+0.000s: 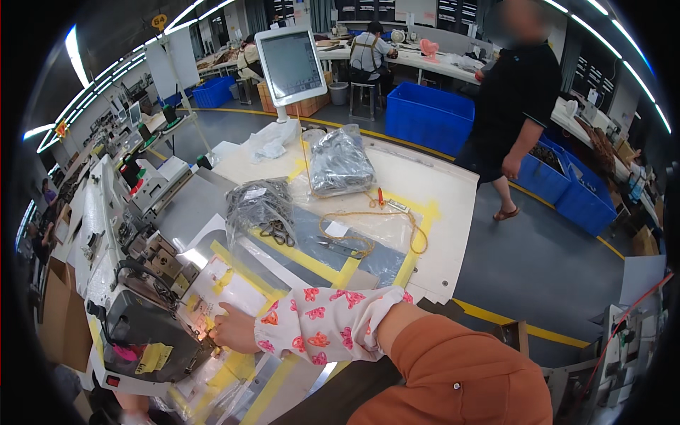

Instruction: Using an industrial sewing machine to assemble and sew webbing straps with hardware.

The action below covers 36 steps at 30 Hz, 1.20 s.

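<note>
My right hand (235,330), in a white sleeve cover with pink and red butterfly-like prints, reaches in beside the lit needle area of a sewing machine (142,333). Its index finger points outward while the other fingers bend down at the work spot; whatever they hold is too small to make out. At the lower left edge, below the machine, a blurred patch of skin appears to be my left hand (132,402), its fingers hidden. White sheets and yellow tape (273,407) cover the machine bed. Dark looped pieces (278,232) stick out of a clear plastic bag (258,204) beyond.
A second plastic bag (341,161), a yellow cord (418,230) and a small red tool (380,197) lie on the white table (446,191). A monitor (290,64) stands behind. Across the aisle, a person in black (513,92) is near blue bins (430,117).
</note>
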Motion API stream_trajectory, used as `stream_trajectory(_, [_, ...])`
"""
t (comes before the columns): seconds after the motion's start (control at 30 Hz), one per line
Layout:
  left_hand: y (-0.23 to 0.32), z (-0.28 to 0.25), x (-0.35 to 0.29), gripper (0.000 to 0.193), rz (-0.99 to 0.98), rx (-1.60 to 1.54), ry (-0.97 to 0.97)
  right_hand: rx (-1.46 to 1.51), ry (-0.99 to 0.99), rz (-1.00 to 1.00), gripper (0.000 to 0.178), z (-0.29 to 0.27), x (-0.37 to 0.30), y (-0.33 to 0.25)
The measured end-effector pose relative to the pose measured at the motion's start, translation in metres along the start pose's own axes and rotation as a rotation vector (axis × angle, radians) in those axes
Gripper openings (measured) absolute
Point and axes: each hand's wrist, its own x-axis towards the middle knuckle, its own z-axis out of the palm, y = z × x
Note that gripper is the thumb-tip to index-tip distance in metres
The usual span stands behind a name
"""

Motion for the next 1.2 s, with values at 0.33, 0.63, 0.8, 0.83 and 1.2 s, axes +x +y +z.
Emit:
stream_trajectory(0.33, [-0.03, -0.06, -0.044, 0.019, -0.046, -0.445, -0.566, 0.042, -0.043, -0.537, 0.013, -0.024, -0.009, 0.007])
stream_trajectory(0.63, [-0.045, 0.033, 0.02, 0.026, -0.567, 0.267, 0.057, 0.158, 0.111, -0.509, 0.012, -0.003, 0.025, -0.107])
stream_trajectory(0.8, [-0.056, 0.03, 0.023, 0.018, -0.849, 0.345, 0.044, 0.046, 0.206, -0.454, 0.011, 0.033, 0.088, -0.147])
stream_trajectory(0.83, [-0.049, 0.023, 0.02, 0.019, -0.758, 0.295, 0.14, 0.006, 0.214, -0.405, 0.012, 0.034, 0.093, -0.146])
stream_trajectory(1.2, [0.18, -0.06, -0.152, 0.031, 0.147, -0.667, -0.172, 0.53, -0.449, -0.522, 0.037, -0.064, -0.064, -0.124])
